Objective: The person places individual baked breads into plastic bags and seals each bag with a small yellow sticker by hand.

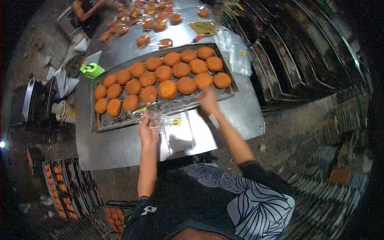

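Observation:
My left hand [147, 130] is closed on a clear plastic bag [155, 121] in front of the baking tray. A yellow mark shows on the film near its fingers. Over the tray's front edge, my right hand [208, 102] is blurred by motion, just below a round orange-brown bun [204, 80]; its fingers cannot be made out. The dark baking tray [180, 105] carries several such buns in rows, with bare metal along its near side. Between my forearms lies a stack of clear bags [188, 134] with a round yellow label.
Wrapped buns [160, 18] cover the far end of the metal table [108, 150]. More clear bags [236, 52] lie right of the tray, a green container [92, 71] left. Racked trays [280, 60] stand at right, a bun rack [60, 188] lower left. Another person's arm [86, 12] shows at upper left.

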